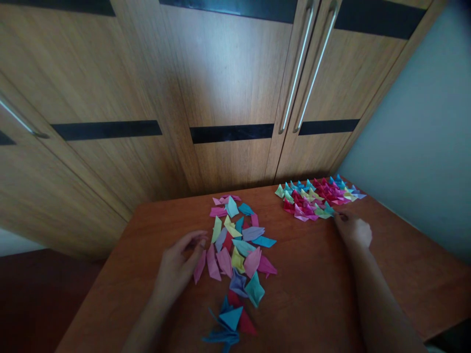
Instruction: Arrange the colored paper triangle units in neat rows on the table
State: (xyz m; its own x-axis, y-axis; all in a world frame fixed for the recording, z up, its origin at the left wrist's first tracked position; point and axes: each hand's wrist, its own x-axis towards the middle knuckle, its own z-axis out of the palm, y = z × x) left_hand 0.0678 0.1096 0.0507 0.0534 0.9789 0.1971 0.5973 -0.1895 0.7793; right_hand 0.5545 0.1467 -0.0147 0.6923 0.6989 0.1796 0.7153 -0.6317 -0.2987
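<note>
Folded paper pieces in many colours lie on the reddish-brown wooden table point(305, 279). My left hand point(180, 262) is at the left side of a loose, mostly flat group, its thumb and fingertips drawn together. A pink folded paper piece point(199, 267) lies right beside that thumb; whether anything is between the fingertips is hidden. At the back right, my right hand point(353, 231) pinches the edge of a light teal origami piece point(328, 210), at the front corner of close rows of opened-out, pointed origami pieces point(303, 206).
Behind the table stands a wooden cabinet point(235, 166) with metal handles point(316, 68) and black strips. A pale wall point(419, 147) borders the table on the right. Blue folded pieces point(230, 318) and a red one point(247, 323) lie close to the front.
</note>
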